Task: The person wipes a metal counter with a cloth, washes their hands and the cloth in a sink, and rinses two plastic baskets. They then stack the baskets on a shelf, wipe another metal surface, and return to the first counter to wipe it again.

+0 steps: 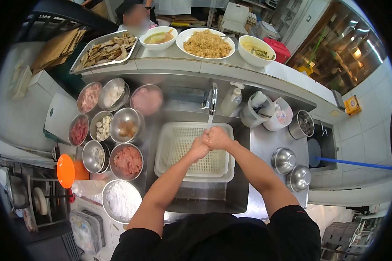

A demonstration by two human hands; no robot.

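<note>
Water runs from the chrome faucet (212, 98) onto my two hands, which are pressed together over the sink (196, 198). My left hand (199, 148) is closed against the other one, its fingers partly hidden. My right hand (217, 137) lies on top under the stream, fingers curled around the left. No object shows between them. Below them a white perforated basket (174, 148) rests in the sink. A soap pump bottle (231, 101) stands just right of the faucet.
Metal bowls of meat (126, 162) and a bowl of white powder (122, 201) stand left. Two upturned metal bowls (284, 160) sit right. Food dishes (207, 43) line the ledge ahead; a person (136, 17) is behind it. An orange container (66, 171) is far left.
</note>
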